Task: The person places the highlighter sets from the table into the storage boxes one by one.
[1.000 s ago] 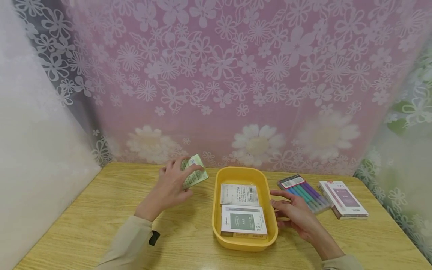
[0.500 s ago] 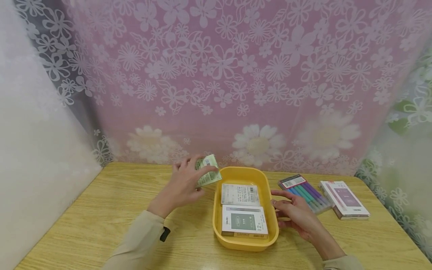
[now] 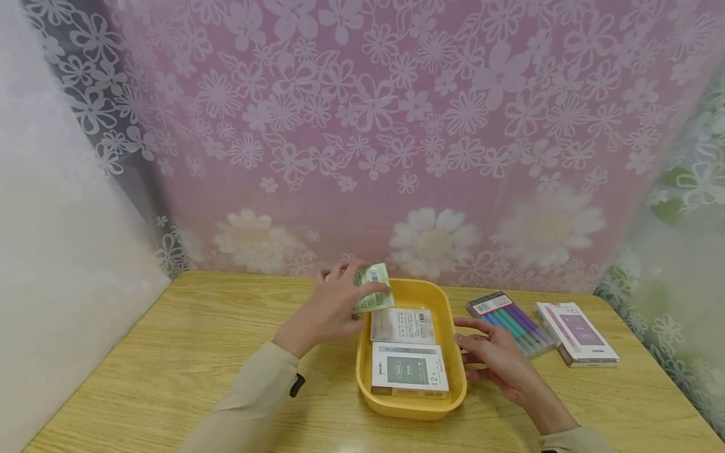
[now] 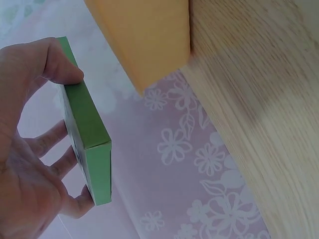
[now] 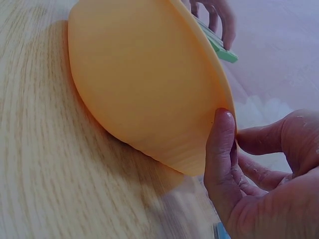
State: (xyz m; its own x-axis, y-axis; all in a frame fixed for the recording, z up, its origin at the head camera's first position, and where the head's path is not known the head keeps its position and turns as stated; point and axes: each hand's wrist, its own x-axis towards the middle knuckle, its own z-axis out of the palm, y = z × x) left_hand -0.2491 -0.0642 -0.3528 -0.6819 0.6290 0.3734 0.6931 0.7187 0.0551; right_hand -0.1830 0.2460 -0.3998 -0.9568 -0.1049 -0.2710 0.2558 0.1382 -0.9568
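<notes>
"So, which step are you on?"

"Putting something into the tray, as I judge it. My left hand [image 3: 331, 305] grips a green box [image 4: 87, 114] along its edges, thumb on one side and fingers on the other. From above it overlaps the far left corner of the yellow tray [image 3: 410, 412], but my left wrist view shows a gap between the two, so I haven't set it down yet."

"And your other hand?"

"My right hand [image 3: 498, 365] is at the tray's right side, with what looks like a light pinch on the rim. I take that as steadying."

"What's in there already?"

"Two boxes lying flat: a white-and-green box [image 3: 408, 371] at the near end, and a greyish-white box [image 3: 396, 324] just beyond it. Over on the right, a pack of coloured pens [image 3: 510, 321] and a white-and-purple box [image 3: 578, 333] lie on the table [image 3: 170, 346], outside the tray."

"Then what does the next move call for?"

"Getting the green box fully inside the rim, I'd say, then tipping it flat and lowering it before I let go. Only a narrow strip of floor shows at the far end, so it may have to lie partly on the greyish-white one. My thumb could catch the rim, and I'd want my right hand firm in case the tray slides."
</notes>
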